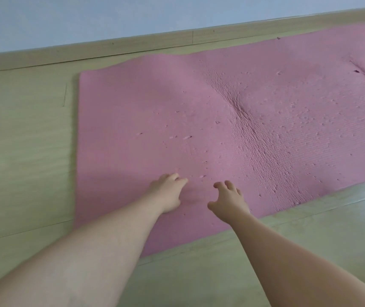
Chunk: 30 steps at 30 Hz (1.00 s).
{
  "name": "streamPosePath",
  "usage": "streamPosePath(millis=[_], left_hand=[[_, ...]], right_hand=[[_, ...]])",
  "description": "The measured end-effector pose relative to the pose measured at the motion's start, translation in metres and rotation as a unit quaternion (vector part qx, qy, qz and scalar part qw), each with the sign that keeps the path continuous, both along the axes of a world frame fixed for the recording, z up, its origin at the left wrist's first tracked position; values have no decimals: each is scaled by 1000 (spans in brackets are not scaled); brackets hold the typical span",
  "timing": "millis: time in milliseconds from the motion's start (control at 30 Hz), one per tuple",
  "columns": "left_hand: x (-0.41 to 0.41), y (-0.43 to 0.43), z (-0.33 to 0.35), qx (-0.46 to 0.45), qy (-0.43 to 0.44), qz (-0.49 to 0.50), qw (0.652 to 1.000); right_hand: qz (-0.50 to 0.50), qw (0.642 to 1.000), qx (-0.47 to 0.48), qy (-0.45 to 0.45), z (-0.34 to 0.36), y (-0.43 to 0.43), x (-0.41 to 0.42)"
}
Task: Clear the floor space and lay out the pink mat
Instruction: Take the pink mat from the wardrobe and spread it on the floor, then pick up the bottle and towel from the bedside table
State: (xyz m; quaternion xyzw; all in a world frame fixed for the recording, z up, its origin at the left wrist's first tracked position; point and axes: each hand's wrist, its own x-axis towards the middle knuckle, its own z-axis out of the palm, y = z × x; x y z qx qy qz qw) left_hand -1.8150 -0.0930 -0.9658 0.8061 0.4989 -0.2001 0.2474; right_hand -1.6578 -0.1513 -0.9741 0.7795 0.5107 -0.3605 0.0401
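Observation:
The pink mat (199, 120) lies unrolled and mostly flat on the wooden floor, its short end at the left and its length running off the right edge of the view. A creased, rippled band crosses it near the middle, and small dents mark its surface. My left hand (168, 192) rests on the mat near its front edge, fingers slightly bent and holding nothing. My right hand (229, 200) hovers beside it over the mat, fingers spread and empty.
Pale wooden floor (22, 151) surrounds the mat on the left and front. A wooden baseboard (132, 44) and a light wall (88, 18) run along the mat's far side, close to its far edge.

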Motion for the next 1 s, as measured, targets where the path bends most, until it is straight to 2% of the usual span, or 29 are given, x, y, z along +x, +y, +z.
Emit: streamPosePath(millis=[167, 467, 667, 800, 1000], left_hand=[[-10, -21, 81, -10, -19, 32, 999], [-6, -64, 333, -37, -73, 79, 993], [-6, -82, 502, -27, -115, 100, 988], [-21, -103, 565, -29, -136, 105, 985], [-61, -141, 616, -14, -142, 91, 986]], right_hand=[[-7, 1000, -1, 12, 77, -15, -26], [-57, 997, -1, 47, 341, -48, -37], [-132, 989, 19, 58, 504, -77, -42], [-168, 983, 34, 64, 565, -100, -64], [-206, 975, 50, 74, 622, -143, -100]])
